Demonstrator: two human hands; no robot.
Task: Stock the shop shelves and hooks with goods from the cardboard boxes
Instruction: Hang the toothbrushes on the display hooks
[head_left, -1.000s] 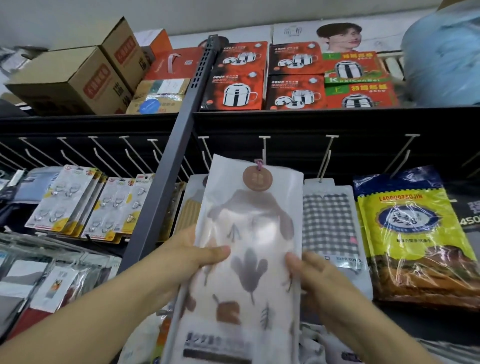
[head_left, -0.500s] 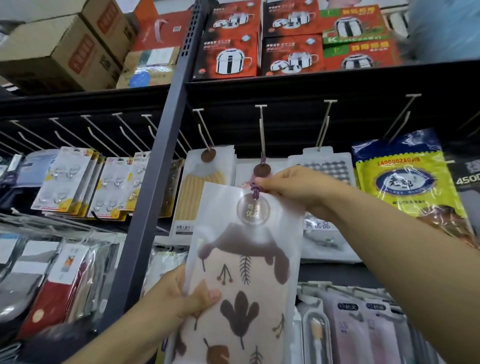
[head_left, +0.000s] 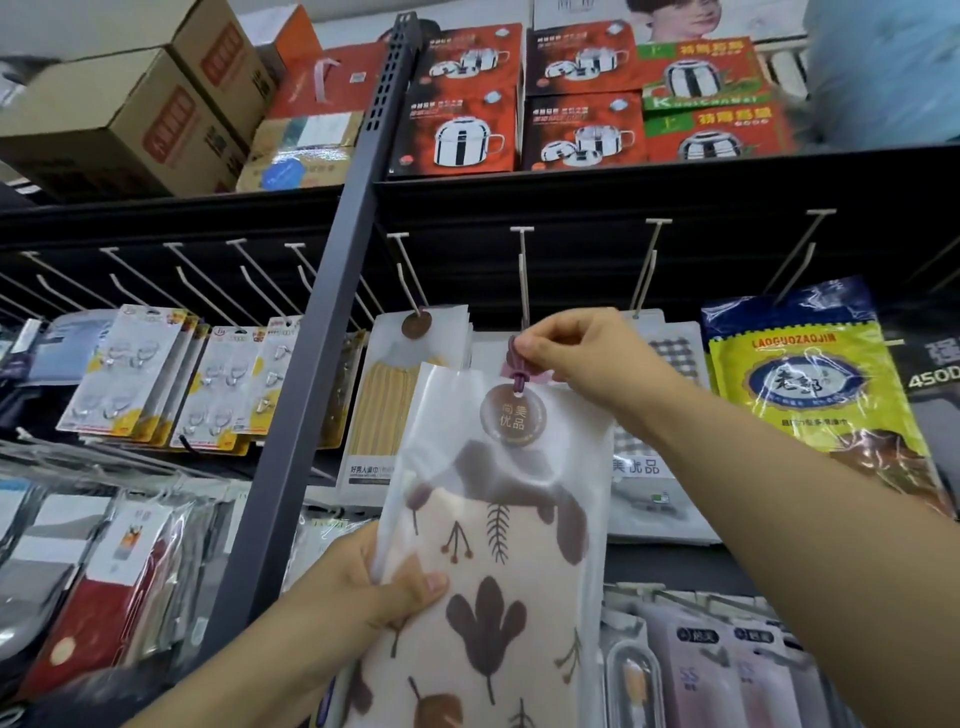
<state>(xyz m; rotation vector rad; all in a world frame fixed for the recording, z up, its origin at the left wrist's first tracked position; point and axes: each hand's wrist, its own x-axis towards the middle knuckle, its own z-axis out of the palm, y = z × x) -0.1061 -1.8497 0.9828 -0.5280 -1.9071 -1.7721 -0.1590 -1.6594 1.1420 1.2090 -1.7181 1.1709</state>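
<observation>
grey shelf upright (head_left: 332, 332), blue bundle (head_left: 883, 73)

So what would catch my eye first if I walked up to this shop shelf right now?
Probably the leaf-print towel packet at centre, held between two hands: the left hand grips its lower edge while the right hand pinches its purple loop just below a display hook. Next, the red steel-pot boxes on the top shelf and the yellow bag hanging at right.

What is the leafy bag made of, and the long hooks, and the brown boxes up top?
The leafy bag looks like frosted, thin plastic: the leaf-print cloth shows through hazily, and it crinkles in the left hand. The hooks look like pale painted metal wire, thin and straight. The brown boxes look like matte cardboard, with folded edges.
</observation>
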